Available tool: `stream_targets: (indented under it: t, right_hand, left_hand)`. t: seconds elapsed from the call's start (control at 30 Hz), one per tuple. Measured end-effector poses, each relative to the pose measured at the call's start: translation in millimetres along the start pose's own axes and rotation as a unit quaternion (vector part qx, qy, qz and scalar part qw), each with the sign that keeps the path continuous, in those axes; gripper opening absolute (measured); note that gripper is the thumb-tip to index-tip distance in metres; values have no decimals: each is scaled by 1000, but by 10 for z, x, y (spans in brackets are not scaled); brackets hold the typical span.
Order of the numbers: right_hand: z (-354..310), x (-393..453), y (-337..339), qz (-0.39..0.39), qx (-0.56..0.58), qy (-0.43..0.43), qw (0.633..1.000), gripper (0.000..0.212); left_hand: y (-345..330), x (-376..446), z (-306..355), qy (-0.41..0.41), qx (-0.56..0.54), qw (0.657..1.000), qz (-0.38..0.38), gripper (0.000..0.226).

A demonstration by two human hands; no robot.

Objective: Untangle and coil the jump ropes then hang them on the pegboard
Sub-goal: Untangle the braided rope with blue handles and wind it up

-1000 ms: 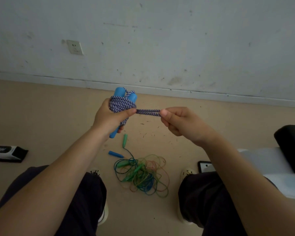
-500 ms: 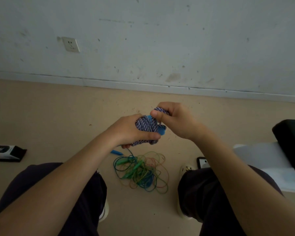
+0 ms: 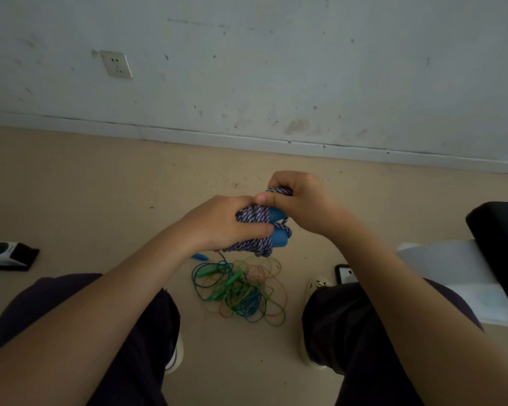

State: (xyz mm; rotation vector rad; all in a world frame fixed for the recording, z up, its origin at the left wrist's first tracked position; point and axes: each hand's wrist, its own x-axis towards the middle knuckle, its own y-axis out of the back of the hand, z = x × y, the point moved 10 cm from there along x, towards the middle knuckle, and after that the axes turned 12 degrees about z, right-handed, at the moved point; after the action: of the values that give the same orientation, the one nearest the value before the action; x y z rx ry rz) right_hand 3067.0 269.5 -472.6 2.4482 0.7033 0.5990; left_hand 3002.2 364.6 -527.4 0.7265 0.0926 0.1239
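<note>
The fingers [image 3: 248, 228] of the left hand [image 3: 217, 224] are curled tight around a wound-up jump rope [image 3: 254, 230]. The rope is blue and white with stripes, and it is wrapped round its blue handles [image 3: 279, 237]. The right hand [image 3: 299, 200] is just beside the left one, and the two hands touch. Its thumb and fingers pinch a loop of the same rope at the top of the bundle. Both hands hold the bundle up in the air, above the floor [image 3: 100, 186].

Right under the hands, on the floor between the person's two legs, lies a messy pile of thin ropes [image 3: 241, 288]. They are green, blue, orange and yellow, all mixed up. A small blue handle [image 3: 200, 256] lies at the pile's top left edge.

Far to the left a black and white box [image 3: 6, 254] lies on the floor. A white wall [image 3: 276, 68] stands behind, with a plug socket [image 3: 116, 64] on it.
</note>
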Motion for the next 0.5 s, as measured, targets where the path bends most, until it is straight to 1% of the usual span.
stream_targets:
  t: [0.13,0.2,0.27,0.33,0.4,0.5]
  right_hand:
    - [-58,-17,-16,24,-4,19,1000,35]
    - [-50,-12,-9,36,7,14,999,36]
    - [-10,3,-1,47,24,-6,999,35]
    - [47,15,-1,51,46,-34,997,35]
    - [75,29,8,47,63,-49,996,32]
    - [117,45,60,41,110,-77,990,20]
  left_hand:
    - [-29,-29,36,3,12,1000,4,48]
    - [-37,-37,56,-2,13,1000,9,54]
    - [-39,-23,51,-7,20,1000,9,68]
    - [-60,-4,19,-10,37,999,-8,79]
    - [-91,0,-8,-9,24,999,-27,77]
    - [-79,3,0,-26,-4,999,-24,73]
